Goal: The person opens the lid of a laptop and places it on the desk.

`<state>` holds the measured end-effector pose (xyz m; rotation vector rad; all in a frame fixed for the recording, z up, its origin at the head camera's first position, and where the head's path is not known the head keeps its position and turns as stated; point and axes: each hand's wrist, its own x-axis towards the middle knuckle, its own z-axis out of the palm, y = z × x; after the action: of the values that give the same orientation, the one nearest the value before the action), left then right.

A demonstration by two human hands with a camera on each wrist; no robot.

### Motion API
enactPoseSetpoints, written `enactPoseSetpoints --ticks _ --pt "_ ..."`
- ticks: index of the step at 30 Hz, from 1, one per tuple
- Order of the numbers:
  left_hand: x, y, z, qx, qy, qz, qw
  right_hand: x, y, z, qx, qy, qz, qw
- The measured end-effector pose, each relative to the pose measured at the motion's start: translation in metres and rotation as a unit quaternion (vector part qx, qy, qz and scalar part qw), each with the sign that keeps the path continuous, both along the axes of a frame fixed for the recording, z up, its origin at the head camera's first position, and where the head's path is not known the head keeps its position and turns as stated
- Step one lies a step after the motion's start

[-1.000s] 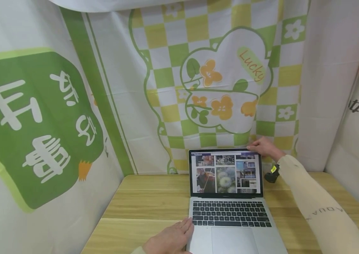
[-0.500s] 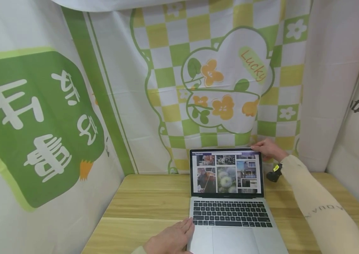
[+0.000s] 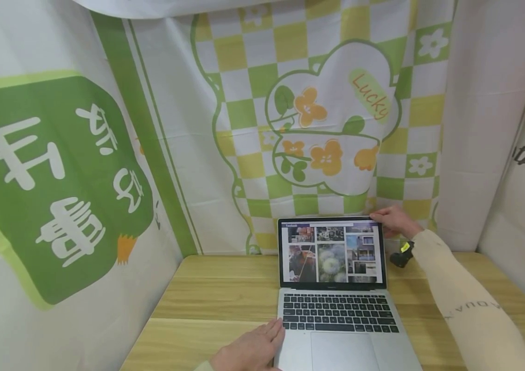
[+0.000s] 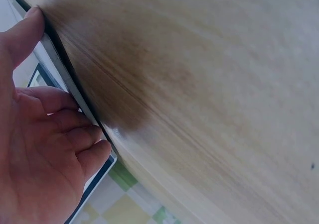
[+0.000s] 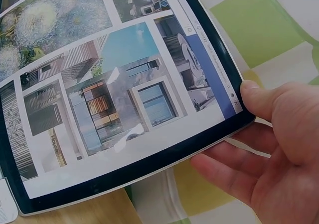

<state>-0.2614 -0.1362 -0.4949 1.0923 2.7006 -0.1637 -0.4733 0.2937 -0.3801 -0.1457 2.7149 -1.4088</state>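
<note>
A silver laptop (image 3: 345,350) stands unfolded on the wooden table, its lit screen (image 3: 332,255) showing a page of photos and its black keyboard facing up. At the screen's top right corner my right hand (image 3: 394,219) pinches the lid. In the right wrist view, the thumb (image 5: 256,97) lies on the front bezel and the fingers (image 5: 224,171) are behind the lid. My left hand (image 3: 250,348) rests along the left side of the laptop's base. Seen from the left wrist, its thumb (image 4: 32,27) and fingertips touch the base's edge, close over the tabletop.
The wooden table (image 3: 211,293) extends to both sides of the laptop. Behind it hangs a checkered green and yellow cloth (image 3: 262,165), close to the lid. A green-printed cloth (image 3: 72,257) covers the left side. A black device (image 3: 401,255) hangs at my right wrist.
My right hand has slid slightly right along the lid's top edge, toward the corner. The left hand stays at the base's left side, and the lid's angle looks much the same.
</note>
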Motion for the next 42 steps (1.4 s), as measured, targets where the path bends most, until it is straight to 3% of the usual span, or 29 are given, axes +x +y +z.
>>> enactPoseSetpoints --ticks 13,24,33,39,42 --pt "-0.001 0.002 0.0 0.007 -0.01 0.005 0.9999 0.0 0.02 -0.007 -0.02 0.015 0.026 0.9994" --pt "-0.003 0.004 0.002 0.01 -0.028 0.025 0.9993 0.013 0.027 0.003 -0.005 0.006 0.047 0.9989" --pt "-0.008 -0.007 -0.001 0.049 0.011 -0.019 0.9986 0.024 0.041 0.006 0.048 0.025 0.061 0.9967" --pt "-0.011 -0.009 0.004 0.062 0.055 -0.005 0.9965 0.035 0.047 0.005 0.054 0.032 0.074 0.9953" --pt "-0.018 -0.008 0.012 0.079 0.057 0.009 0.9952 0.04 0.048 0.006 0.07 0.034 0.076 0.994"
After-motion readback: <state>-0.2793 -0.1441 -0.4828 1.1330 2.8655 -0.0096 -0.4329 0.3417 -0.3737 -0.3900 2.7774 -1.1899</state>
